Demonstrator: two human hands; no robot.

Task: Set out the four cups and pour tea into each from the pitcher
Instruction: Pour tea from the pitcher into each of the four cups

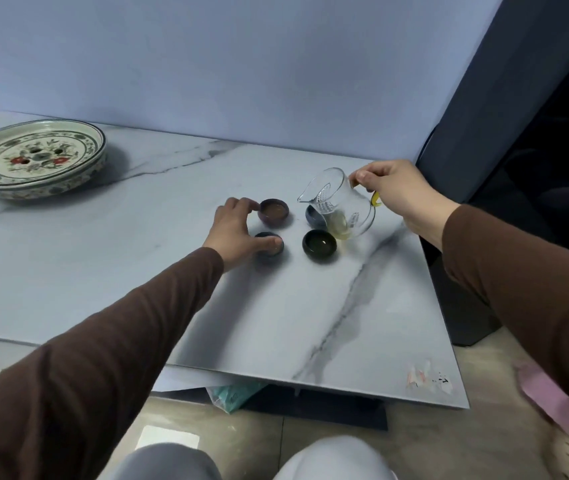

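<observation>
Four small dark cups stand in a square on the marble table [137,271]. The far-left brown cup [273,212] holds tea. My left hand [238,230] rests beside it, with its thumb on the near-left blue cup [271,247]. The near-right black cup [320,245] also holds liquid. The far-right blue cup [312,216] is mostly hidden behind the glass pitcher [338,206]. My right hand [401,195] grips the pitcher by its yellow handle and holds it slightly tilted, spout to the left, with a little pale tea in its bottom.
A large painted ceramic tray [33,157] sits at the far left of the table. A pale wall runs behind the table. A dark chair or cabinet [518,168] stands close at the right edge. My knees and the floor lie below the front edge.
</observation>
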